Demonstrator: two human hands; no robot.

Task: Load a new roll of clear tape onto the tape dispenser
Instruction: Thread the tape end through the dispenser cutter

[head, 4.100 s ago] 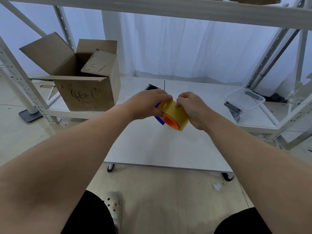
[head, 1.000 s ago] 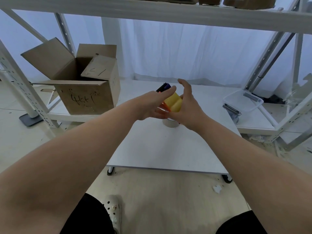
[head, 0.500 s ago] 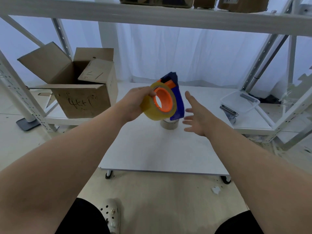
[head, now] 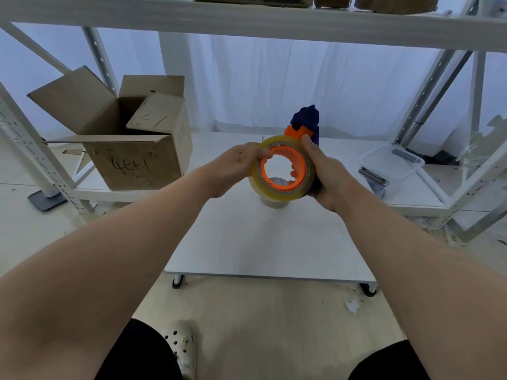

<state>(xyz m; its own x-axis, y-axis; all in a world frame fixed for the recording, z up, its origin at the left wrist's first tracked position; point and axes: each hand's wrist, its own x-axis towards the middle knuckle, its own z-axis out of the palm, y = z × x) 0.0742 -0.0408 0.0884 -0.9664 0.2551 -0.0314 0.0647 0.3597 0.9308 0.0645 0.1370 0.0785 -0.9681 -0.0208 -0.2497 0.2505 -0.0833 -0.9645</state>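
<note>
Both hands hold one assembly in the air above the far half of the low white table (head: 263, 242). The roll of clear tape (head: 277, 193), yellowish in tint, sits around the orange hub (head: 297, 165) of the tape dispenser (head: 306, 119), its open centre facing the camera. The left hand (head: 236, 168) is closed on the roll's left rim, the thumb lying over the rim toward the hub. The right hand (head: 326, 176) is wrapped around the dispenser on the roll's right side, its thumb pressed against the roll's upper right edge; the dispenser's dark blue body rises behind and above both hands. A second roll (head: 274, 204) stands on the table directly under the held one (partly seen through the hub's opening). An open cardboard box (head: 131, 149) rests on the low shelf at the left, and a clear plastic tray (head: 392, 163) on the shelf at the right.
</note>
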